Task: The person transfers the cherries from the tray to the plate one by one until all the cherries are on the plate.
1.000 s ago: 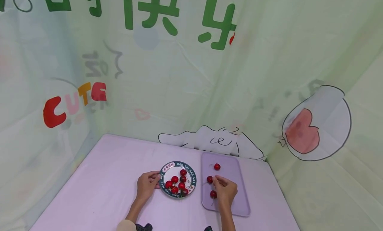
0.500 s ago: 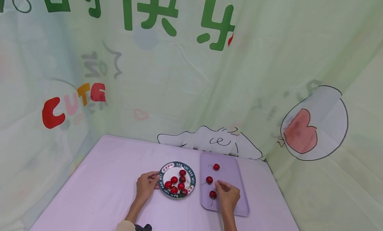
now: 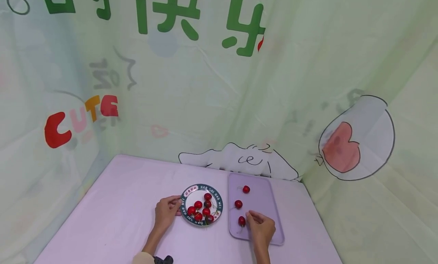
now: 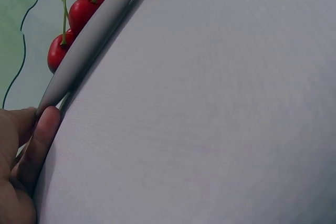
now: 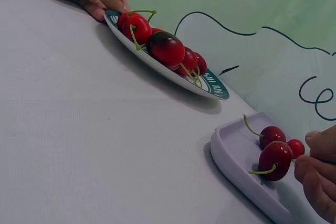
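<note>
Right hand point(image 3: 261, 229) rests on the lavender tray point(image 3: 270, 191), fingers loosely curled and holding nothing, fingertips just beside the nearest cherry point(image 3: 242, 220) at the tray's near left part; wrist view shows the same cherry point(image 5: 275, 160) by the fingertips point(image 5: 310, 174), close but contact can't be confirmed. Compared with a second ago the right hand has slid back toward the person: then its fingers were at the middle cherry point(image 3: 238, 204), now that one lies free in the tray's middle and the hand sits lower, next to the near cherry. Third cherry point(image 3: 246, 189) at the tray's far end, unchanged. Left hand point(image 3: 165, 213) has not moved, fingers curled on the left rim of the round plate point(image 3: 217, 200) with green lettered border, thumb and finger pinching the edge, seen close in the left wrist view at the rim point(image 4: 79, 56). Plate holds a cluster of red cherries point(image 3: 202, 209) with stems, same count as before as far as can be seen. Plate and tray stand side by side, apart, on the lilac tablecloth point(image 3: 119, 203); green printed backdrop point(image 3: 205, 104) behind
</note>
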A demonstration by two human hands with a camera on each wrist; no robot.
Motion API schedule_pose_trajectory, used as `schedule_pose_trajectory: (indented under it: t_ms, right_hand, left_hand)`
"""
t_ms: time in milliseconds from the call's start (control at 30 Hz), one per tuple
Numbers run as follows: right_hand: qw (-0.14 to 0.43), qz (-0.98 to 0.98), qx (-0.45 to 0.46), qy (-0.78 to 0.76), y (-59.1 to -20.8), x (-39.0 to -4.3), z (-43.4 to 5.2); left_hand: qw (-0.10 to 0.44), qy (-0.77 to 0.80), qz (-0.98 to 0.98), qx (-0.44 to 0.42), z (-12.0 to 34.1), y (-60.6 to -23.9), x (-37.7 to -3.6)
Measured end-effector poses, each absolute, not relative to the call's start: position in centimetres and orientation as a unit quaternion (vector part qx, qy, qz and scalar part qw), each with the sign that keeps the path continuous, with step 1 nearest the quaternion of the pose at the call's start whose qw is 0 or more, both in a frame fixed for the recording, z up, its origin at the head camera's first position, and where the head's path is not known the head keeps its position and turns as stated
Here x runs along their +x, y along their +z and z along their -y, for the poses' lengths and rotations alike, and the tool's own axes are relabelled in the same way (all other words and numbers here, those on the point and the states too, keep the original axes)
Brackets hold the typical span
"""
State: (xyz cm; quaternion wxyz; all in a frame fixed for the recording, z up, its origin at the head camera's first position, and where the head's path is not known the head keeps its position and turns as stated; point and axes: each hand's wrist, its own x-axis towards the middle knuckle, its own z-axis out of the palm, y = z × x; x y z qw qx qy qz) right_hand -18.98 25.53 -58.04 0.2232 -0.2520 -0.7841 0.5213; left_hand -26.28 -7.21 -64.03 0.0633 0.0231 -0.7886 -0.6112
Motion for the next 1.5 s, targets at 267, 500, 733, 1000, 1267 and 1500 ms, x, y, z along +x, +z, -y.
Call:
schedule_pose_trajectory:
  t_ms: [267, 500, 733, 1000, 1267, 1500]
  right_hand:
    - [0.219, 0.796, -0.244, 0.508, -58.3, -18.4, -25.6]
    - [0.221, 0.822, -0.231, 0.471, -59.2, -18.1, -25.7]
    - [0.226, 0.831, -0.213, 0.462, -60.1, -17.6, -25.1]
    - [0.225, 0.836, -0.214, 0.453, -60.6, -17.3, -24.2]
    - [0.205, 0.847, -0.227, 0.434, -60.7, -17.1, -23.5]
    - [0.201, 0.859, -0.219, 0.416, -61.0, -17.0, -23.1]
  left_hand:
    - [0.073, -0.608, 0.791, 0.019, 7.2, -64.0, -26.3]
    - [0.082, -0.610, 0.788, 0.017, 7.1, -64.0, -26.4]
    - [0.075, -0.611, 0.788, 0.024, 7.2, -63.9, -26.5]
    - [0.079, -0.611, 0.788, 0.020, 7.2, -64.1, -26.5]
    - [0.071, -0.609, 0.790, 0.027, 7.2, -64.2, -26.4]
    - [0.074, -0.610, 0.788, 0.024, 7.1, -64.2, -26.2]
